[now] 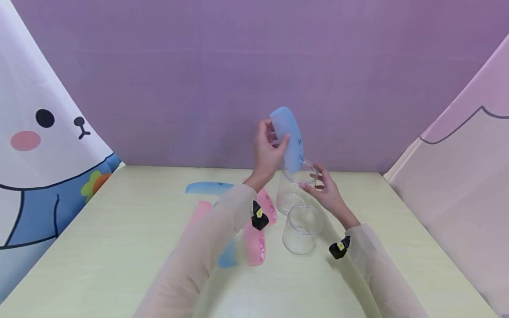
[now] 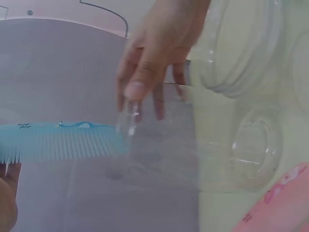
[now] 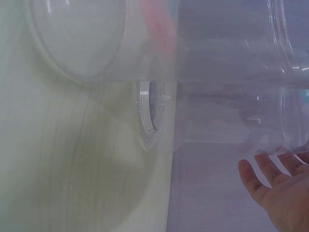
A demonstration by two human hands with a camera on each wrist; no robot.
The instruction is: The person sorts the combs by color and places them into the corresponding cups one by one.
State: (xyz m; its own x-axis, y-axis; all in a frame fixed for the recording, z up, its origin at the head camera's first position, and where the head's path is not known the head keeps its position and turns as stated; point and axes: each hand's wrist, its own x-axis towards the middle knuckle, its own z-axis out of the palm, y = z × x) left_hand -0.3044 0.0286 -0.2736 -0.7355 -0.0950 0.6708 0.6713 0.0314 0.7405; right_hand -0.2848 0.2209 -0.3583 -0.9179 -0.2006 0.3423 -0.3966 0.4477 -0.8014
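Observation:
My left hand [image 1: 266,152] pinches a light-blue comb [image 1: 289,137] between thumb and fingers. The comb stands tilted, its lower end at the mouth of a taller clear plastic jar [image 1: 287,194]. Around the right side of that jar's rim curves my right hand [image 1: 327,192], thumb toward me and fingers on the far side. In the right wrist view its spread fingertips [image 3: 248,171] lie right at the jar wall. The left wrist view shows the comb's teeth [image 2: 63,145] and its printed back edge.
Nearer to me stands a second clear jar [image 1: 302,234]. Left of the jars lie several pink combs [image 1: 254,243] and blue combs [image 1: 208,188], partly hidden under my left sleeve [image 1: 207,247]. A purple cloth [image 1: 199,88] hangs behind the table [image 1: 103,247].

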